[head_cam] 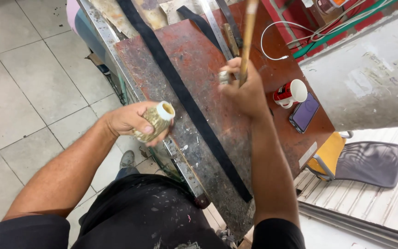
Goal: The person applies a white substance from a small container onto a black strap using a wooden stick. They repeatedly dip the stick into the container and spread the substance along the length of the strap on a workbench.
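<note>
1. Closest to us, our left hand (132,121) is wrapped around a small glue-crusted pot (155,121) with a white rim, grip closed on it, and it hangs right at the near-left edge of the bench (185,50), partly out over the tiled floor (28,78). The mouth is tipped toward the bench. If it tips much further, we reckon whatever's inside dribbles onto the metal edge rail (180,161) or down our dark trousers. If the pot is slick with old glue it could also slip and land on the floor.

2. A bit further out, our right hand (245,90) is closed on a long wooden stick (247,32), probably a brush handle, held nearly upright above the bench. Can't see the working end, the hand hides it. There's something small and pale tucked by the fingers too, can't tell what. A loaded brush held up like that could drip onto the black strip (180,92) lying lengthwise down the bench, in spots we don't want.

3. Just beyond the right hand sit a red and white mug (291,93) and a phone (304,112), near each other at the bench's right edge. A careless elbow or swing of the stick could knock the mug over, and the phone gets it.

4. Far end: metal strips (215,27) and a white cable (272,41) that the stick's top could snag.
</note>
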